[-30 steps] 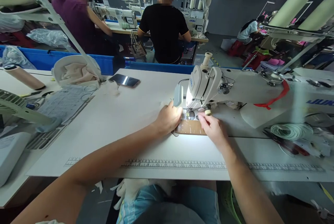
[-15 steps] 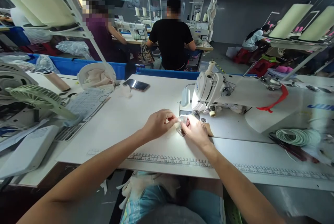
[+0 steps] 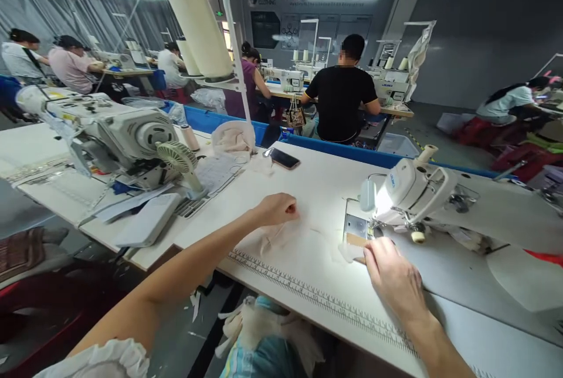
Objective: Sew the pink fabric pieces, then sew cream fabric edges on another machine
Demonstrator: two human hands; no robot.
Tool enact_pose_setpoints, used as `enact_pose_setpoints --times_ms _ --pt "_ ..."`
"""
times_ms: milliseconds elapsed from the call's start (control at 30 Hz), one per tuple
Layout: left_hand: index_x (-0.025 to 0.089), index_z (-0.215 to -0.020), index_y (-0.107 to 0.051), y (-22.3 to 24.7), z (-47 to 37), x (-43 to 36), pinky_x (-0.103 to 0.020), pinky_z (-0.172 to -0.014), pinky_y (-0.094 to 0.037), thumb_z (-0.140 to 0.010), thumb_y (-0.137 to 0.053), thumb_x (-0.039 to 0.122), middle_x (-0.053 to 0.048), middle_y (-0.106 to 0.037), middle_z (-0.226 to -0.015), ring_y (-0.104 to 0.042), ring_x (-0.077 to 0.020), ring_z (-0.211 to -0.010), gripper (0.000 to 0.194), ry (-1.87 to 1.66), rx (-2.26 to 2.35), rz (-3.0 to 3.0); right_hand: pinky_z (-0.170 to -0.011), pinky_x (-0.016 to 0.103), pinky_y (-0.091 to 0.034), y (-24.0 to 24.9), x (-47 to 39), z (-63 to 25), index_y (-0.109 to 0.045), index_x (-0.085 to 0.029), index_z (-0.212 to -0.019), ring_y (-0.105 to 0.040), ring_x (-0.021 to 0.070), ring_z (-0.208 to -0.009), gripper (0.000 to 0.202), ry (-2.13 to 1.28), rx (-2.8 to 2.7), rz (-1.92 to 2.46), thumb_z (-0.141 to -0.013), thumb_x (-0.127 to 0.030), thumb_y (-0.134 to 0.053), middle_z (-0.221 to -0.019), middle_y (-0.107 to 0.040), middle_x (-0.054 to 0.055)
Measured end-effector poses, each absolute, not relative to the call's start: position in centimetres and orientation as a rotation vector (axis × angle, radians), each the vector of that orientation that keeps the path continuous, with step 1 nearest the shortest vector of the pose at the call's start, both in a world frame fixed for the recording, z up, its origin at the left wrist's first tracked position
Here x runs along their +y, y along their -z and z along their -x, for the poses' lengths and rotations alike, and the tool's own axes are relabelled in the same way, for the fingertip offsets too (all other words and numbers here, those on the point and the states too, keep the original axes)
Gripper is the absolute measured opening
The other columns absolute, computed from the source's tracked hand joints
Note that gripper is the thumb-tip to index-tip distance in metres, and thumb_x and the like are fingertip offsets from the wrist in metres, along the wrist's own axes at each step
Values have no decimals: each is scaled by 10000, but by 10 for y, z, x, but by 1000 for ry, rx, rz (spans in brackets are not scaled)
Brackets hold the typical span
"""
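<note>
My left hand point(image 3: 278, 210) is closed, pinching a sheer pale fabric piece point(image 3: 275, 238) that hangs onto the white table point(image 3: 316, 190). To the right, my right hand point(image 3: 393, 275) lies beside the sewing machine's needle area, its fingers pressed together at a small brown piece point(image 3: 357, 240); what they grip is partly hidden. Another small sheer scrap point(image 3: 347, 252) lies at those fingertips. Just behind them is the metal needle plate point(image 3: 355, 225), lit by the lamp of the white sewing machine point(image 3: 398, 190).
A phone point(image 3: 284, 158) lies toward the back. On the left are a small green fan point(image 3: 180, 161), a white box point(image 3: 149, 219), a thread cone point(image 3: 200, 29) and another sewing machine point(image 3: 118, 125). A ruler strip point(image 3: 308, 293) runs along the front edge. Several people sit beyond.
My hands have moved apart: the left now holds sheer fabric away from the machine, the right stays near the needle plate. The view has turned left, showing more of the room.
</note>
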State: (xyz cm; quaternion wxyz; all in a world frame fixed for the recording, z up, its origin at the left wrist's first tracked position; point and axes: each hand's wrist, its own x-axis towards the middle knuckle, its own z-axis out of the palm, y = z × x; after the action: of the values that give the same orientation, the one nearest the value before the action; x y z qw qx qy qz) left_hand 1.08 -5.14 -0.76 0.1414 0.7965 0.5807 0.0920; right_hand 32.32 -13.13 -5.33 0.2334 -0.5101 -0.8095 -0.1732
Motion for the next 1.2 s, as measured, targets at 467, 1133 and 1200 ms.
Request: enact_pose_setpoints --times_ms 467,1133,1200 --pt "184 -671 -600 28 45 52 -393 -877 -490 -817 -607 226 -130 -703 -913 -616 -323 -1067 152 -999 2309 -1793 -613 324 -459 66 -127 -332 -598 -220 -1012 -644 193 -703 235 371 -2110 1411 -998 -292 -375 -887 -628 41" --pt "186 -875 -706 -28 -41 -82 -219 -502 -338 -811 -606 428 -36 -774 -804 -513 -110 -537 270 -428 1097 -1879 -748 324 -516 42 -151 -362 -664 -181 -1124 -647 193 -849 317 76 -2230 1343 -1017 -246 -372 -1013 -649 82" --pt "171 -834 -688 -4 -59 -77 -228 -509 -338 -784 -629 442 -47 -771 -769 -518 -114 -534 282 -364 1074 -1779 -705 331 -484 43 -156 -358 -664 -188 -1168 -603 187 -786 327 145 -2335 1355 -1025 -271 -383 -989 -613 77"
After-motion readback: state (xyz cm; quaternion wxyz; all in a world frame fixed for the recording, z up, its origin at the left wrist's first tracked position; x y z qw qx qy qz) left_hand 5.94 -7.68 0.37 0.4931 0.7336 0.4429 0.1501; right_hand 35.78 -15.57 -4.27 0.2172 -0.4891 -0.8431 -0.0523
